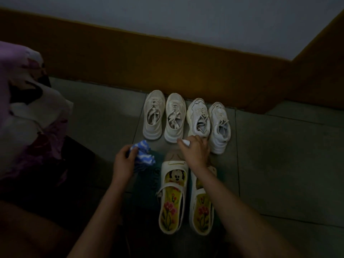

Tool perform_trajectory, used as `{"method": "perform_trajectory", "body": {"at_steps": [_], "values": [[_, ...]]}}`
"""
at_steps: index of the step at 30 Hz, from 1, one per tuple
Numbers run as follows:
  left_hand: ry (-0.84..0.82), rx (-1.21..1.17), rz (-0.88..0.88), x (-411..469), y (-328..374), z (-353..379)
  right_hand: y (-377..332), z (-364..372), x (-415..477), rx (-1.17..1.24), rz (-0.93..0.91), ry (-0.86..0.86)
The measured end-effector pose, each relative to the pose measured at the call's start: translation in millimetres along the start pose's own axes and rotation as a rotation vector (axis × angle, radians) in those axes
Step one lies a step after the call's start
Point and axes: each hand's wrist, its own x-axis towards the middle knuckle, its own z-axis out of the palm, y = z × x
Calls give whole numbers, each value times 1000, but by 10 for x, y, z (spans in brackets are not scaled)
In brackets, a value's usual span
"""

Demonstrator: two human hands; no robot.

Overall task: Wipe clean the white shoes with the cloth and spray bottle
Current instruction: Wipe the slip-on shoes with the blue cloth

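1. Where the tiled floor (270, 155) meets the brown skirting (130, 58), four white sneakers (175, 118) are lined up with their toes to the wall.
2. A crumpled blue-and-white cloth (144, 155) is gripped in the curled fingers of the left hand (124, 161), just before the sneakers.
3. A white bottle (183, 142), of which only the tip is seen, is clasped in the right hand (196, 149) beside the third sneaker's heel.
4. Two strap shoes (172, 198) are set side by side nearer, the right one crossed by the forearm.

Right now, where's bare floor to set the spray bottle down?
Free: floor tile right of the rightmost sneaker, toward the brown wall; also tile between leftmost sneaker and the purple fabric. Crowded: centre, where strap shoes, cloth, left hand and right hand with spray bottle bunch.
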Motion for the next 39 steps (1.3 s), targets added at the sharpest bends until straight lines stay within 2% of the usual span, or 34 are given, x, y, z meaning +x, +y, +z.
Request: {"method": "perform_trajectory", "body": {"at_steps": [5,9,16,20,23,26,28,30,33,35,39], "values": [[19,17,16,5,3,4,135,-87,-9,-2,71,13],[55,43,26,18,-8,-30,178,-138,-64,-17,30,67],[92,98,39,56,-23,-73,-141,-11,-120,-31,-53,-84],[94,74,15,48,-18,-87,-184,53,-136,-115,-66,-51],[93,38,6,39,1,-100,-103,-13,-106,15,28,-21],[92,-11,9,52,22,-122,-99,-58,-71,426,94,-118],[103,-12,26,60,76,-133,-171,-68,-92,628,78,-171],[130,-13,62,80,140,-151,-267,-52,-126,722,2,-218],[200,-15,108,140,235,-210,-382,90,-171,645,-130,-274],[222,-23,120,197,278,-265,-432,227,-238,557,-116,-328],[227,-60,136,266,333,-341,-486,420,-381,540,-58,-391]]}}
